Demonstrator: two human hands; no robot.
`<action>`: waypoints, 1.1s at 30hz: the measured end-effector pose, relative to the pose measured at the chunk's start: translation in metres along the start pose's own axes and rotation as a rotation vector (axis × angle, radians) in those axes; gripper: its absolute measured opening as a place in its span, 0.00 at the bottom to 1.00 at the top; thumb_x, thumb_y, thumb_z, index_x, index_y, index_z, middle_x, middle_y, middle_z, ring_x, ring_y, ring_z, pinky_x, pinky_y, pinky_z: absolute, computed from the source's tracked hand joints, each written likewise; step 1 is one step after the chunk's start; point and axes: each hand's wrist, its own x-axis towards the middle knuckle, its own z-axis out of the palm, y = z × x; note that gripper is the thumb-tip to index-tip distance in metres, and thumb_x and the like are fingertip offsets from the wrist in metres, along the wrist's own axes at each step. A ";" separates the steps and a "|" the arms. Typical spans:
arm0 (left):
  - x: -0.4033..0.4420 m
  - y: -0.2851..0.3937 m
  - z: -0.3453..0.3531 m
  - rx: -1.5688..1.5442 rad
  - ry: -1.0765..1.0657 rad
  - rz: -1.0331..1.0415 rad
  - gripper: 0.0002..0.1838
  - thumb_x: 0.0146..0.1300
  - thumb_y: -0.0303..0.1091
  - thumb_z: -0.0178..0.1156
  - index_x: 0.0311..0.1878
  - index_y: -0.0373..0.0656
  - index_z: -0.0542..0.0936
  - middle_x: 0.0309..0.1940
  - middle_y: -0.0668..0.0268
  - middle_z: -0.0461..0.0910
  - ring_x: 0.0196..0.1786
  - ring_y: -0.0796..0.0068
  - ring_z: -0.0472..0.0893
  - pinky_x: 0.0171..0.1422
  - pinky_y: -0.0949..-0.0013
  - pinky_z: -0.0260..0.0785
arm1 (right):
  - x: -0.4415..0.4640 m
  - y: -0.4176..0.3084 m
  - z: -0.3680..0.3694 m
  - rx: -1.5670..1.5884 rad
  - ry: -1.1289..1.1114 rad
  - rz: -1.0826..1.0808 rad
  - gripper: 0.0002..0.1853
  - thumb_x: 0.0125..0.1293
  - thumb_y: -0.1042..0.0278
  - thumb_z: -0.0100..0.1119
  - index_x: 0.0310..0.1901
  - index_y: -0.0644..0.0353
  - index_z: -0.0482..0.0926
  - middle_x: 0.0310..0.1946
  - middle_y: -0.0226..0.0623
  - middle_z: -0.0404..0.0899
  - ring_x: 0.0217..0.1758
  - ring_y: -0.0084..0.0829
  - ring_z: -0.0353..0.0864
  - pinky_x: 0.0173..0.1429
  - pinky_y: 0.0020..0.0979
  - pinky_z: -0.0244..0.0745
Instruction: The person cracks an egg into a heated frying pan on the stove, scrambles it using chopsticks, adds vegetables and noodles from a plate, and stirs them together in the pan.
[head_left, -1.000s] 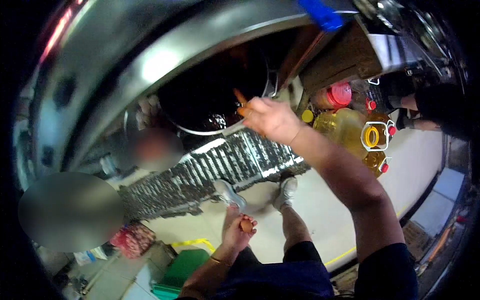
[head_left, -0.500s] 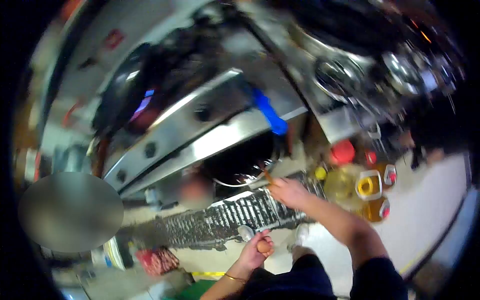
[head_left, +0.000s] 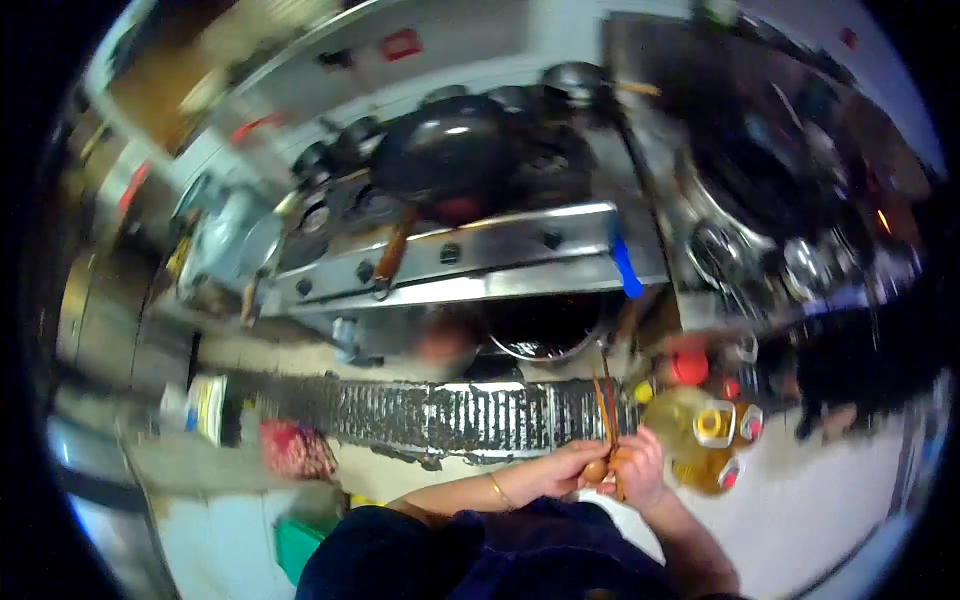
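Note:
In front of my body my two hands are close together. My left hand (head_left: 570, 468), with a bangle on its wrist, is closed around a brown egg (head_left: 596, 471). Just to its right, my right hand (head_left: 637, 466) grips thin brown sticks like chopsticks (head_left: 606, 405), which point up and away over the floor grate. Below the stove, beyond the hands, stands a wide pot (head_left: 545, 328) of dark liquid. The fingers of both hands overlap in part, so what lies between them is hard to make out.
A stove (head_left: 500, 245) carries a black wok (head_left: 445, 150) with a wooden handle. A blue cloth (head_left: 625, 265) hangs at its edge. Oil jugs (head_left: 700, 465) stand on the right beside a floor grate (head_left: 470, 415). A red bag (head_left: 297, 449) lies left. Someone in dark clothes (head_left: 870, 350) is at the right.
My right hand has drawn back from the pot with the sticks and come beside my left hand, which still holds the egg. The view has tilted up, showing the whole stove.

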 end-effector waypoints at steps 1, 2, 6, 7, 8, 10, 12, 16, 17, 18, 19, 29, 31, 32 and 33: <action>-0.002 0.008 -0.006 0.074 -0.119 -0.020 0.17 0.67 0.45 0.54 0.52 0.44 0.72 0.41 0.66 0.78 0.41 0.73 0.79 0.40 0.67 0.77 | -0.002 -0.007 0.004 -0.097 0.016 0.007 0.17 0.60 0.47 0.55 0.35 0.54 0.74 0.37 0.36 0.73 0.47 0.38 0.74 0.62 0.49 0.65; 0.001 0.011 -0.008 0.136 -0.108 -0.052 0.15 0.67 0.43 0.54 0.51 0.45 0.73 0.42 0.66 0.79 0.41 0.74 0.80 0.41 0.67 0.77 | -0.007 -0.016 0.003 -0.203 0.019 0.039 0.18 0.60 0.46 0.55 0.35 0.54 0.74 0.38 0.36 0.74 0.48 0.38 0.75 0.63 0.49 0.63; -0.004 0.001 0.030 0.296 -0.210 -0.070 0.09 0.66 0.31 0.54 0.44 0.37 0.77 0.38 0.65 0.80 0.40 0.78 0.79 0.44 0.74 0.73 | -0.001 -0.079 -0.033 -0.373 0.105 0.243 0.25 0.53 0.36 0.56 0.37 0.53 0.76 0.41 0.35 0.75 0.51 0.37 0.75 0.66 0.51 0.57; -0.009 -0.003 0.040 0.384 -0.258 -0.089 0.09 0.66 0.31 0.55 0.44 0.37 0.78 0.38 0.65 0.80 0.41 0.77 0.79 0.46 0.74 0.73 | -0.011 -0.099 -0.038 -0.418 0.142 0.324 0.28 0.52 0.34 0.56 0.39 0.53 0.76 0.42 0.34 0.75 0.52 0.37 0.74 0.67 0.51 0.56; -0.012 -0.012 0.049 0.418 -0.274 -0.089 0.09 0.65 0.31 0.56 0.43 0.37 0.78 0.38 0.65 0.80 0.41 0.77 0.79 0.47 0.74 0.72 | -0.021 -0.116 -0.044 -0.458 0.188 0.379 0.31 0.50 0.31 0.56 0.41 0.53 0.76 0.43 0.34 0.74 0.53 0.37 0.73 0.68 0.51 0.54; -0.020 -0.037 0.062 0.506 -0.279 -0.051 0.09 0.63 0.31 0.58 0.43 0.38 0.78 0.37 0.65 0.80 0.41 0.76 0.79 0.46 0.71 0.71 | -0.057 -0.160 -0.060 -0.577 0.111 0.517 0.36 0.47 0.29 0.57 0.46 0.53 0.75 0.49 0.35 0.72 0.60 0.38 0.68 0.69 0.52 0.50; -0.037 -0.060 0.091 0.611 -0.189 -0.145 0.07 0.62 0.33 0.60 0.39 0.41 0.78 0.34 0.66 0.79 0.39 0.73 0.78 0.42 0.68 0.71 | -0.099 -0.209 -0.085 -0.654 0.046 0.749 0.34 0.49 0.31 0.58 0.47 0.52 0.74 0.52 0.36 0.70 0.64 0.39 0.64 0.69 0.52 0.50; -0.041 -0.139 0.071 0.544 -0.264 -0.405 0.09 0.70 0.41 0.49 0.38 0.49 0.75 0.37 0.70 0.77 0.41 0.73 0.76 0.42 0.63 0.71 | -0.236 -0.336 -0.114 -0.937 0.099 1.410 0.25 0.50 0.42 0.65 0.42 0.52 0.74 0.47 0.38 0.72 0.62 0.42 0.65 0.67 0.50 0.54; -0.047 -0.161 0.073 0.567 -0.322 -0.481 0.11 0.70 0.43 0.47 0.36 0.50 0.75 0.35 0.71 0.76 0.39 0.74 0.75 0.42 0.63 0.71 | -0.286 -0.372 -0.109 -0.959 0.108 1.584 0.24 0.48 0.43 0.66 0.40 0.52 0.75 0.44 0.38 0.73 0.61 0.42 0.67 0.65 0.49 0.57; -0.047 -0.192 0.060 0.567 -0.273 -0.546 0.12 0.70 0.45 0.46 0.35 0.51 0.74 0.34 0.72 0.75 0.39 0.73 0.74 0.42 0.63 0.70 | -0.349 -0.421 -0.098 -0.981 0.157 1.732 0.22 0.46 0.44 0.68 0.35 0.52 0.77 0.39 0.37 0.76 0.55 0.42 0.71 0.59 0.45 0.63; -0.058 -0.218 0.069 0.600 -0.307 -0.616 0.13 0.70 0.46 0.46 0.35 0.52 0.74 0.34 0.74 0.75 0.39 0.73 0.74 0.41 0.62 0.69 | -0.383 -0.473 -0.098 -0.874 0.119 2.019 0.20 0.45 0.45 0.69 0.32 0.51 0.78 0.35 0.36 0.77 0.51 0.41 0.74 0.54 0.42 0.66; -0.025 -0.419 0.093 0.720 0.014 -0.732 0.15 0.66 0.51 0.51 0.29 0.54 0.77 0.26 0.76 0.77 0.33 0.75 0.77 0.41 0.67 0.73 | -0.539 -0.873 0.119 -0.038 1.769 3.438 0.19 0.62 0.56 0.53 0.47 0.62 0.80 0.48 0.51 0.78 0.52 0.47 0.78 0.53 0.41 0.73; -0.028 -0.456 0.117 0.717 0.000 -0.722 0.15 0.66 0.52 0.51 0.30 0.54 0.77 0.26 0.76 0.77 0.33 0.75 0.77 0.41 0.67 0.73 | -0.587 -0.899 0.205 -0.052 1.312 3.487 0.18 0.55 0.56 0.59 0.42 0.60 0.82 0.44 0.51 0.80 0.50 0.48 0.79 0.52 0.41 0.73; -0.028 -0.477 0.129 0.701 -0.012 -0.720 0.15 0.66 0.52 0.51 0.30 0.54 0.77 0.26 0.76 0.77 0.34 0.75 0.77 0.41 0.67 0.73 | -0.582 -0.891 0.191 -0.135 1.368 3.471 0.20 0.53 0.54 0.60 0.42 0.61 0.82 0.43 0.51 0.80 0.50 0.47 0.79 0.53 0.41 0.73; -0.025 -0.497 0.140 0.700 -0.058 -0.750 0.14 0.66 0.51 0.52 0.31 0.54 0.77 0.28 0.76 0.77 0.35 0.75 0.78 0.42 0.67 0.73 | -0.605 -0.884 0.183 -0.057 1.295 3.420 0.21 0.53 0.53 0.60 0.43 0.61 0.81 0.44 0.51 0.80 0.50 0.47 0.79 0.53 0.39 0.73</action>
